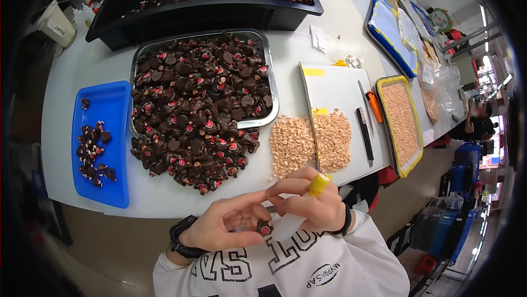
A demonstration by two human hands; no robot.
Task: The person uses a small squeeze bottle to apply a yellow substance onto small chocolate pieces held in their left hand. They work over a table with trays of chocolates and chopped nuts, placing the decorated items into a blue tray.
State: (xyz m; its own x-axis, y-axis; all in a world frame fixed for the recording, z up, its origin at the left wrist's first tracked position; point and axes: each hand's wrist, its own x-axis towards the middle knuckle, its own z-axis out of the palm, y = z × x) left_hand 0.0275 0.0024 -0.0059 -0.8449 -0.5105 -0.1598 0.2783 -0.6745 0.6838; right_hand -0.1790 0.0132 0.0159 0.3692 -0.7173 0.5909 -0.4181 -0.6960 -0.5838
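Gripping one dark piece (264, 227) with the left hand (222, 227), thumb closed against fingers. Keep that pinch light but firm, and loosen only over the table (151, 203), to avoid a fall. Bring the right hand (313, 203) in gently; bunched just beside, with contents impossible to tell. Look for the piece at the left thumb's tip, past the table's near edge, right of its middle.

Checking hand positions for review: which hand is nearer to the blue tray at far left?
Left. The left hand is to the right of the blue tray, closer to the body; the right hand is farther right.
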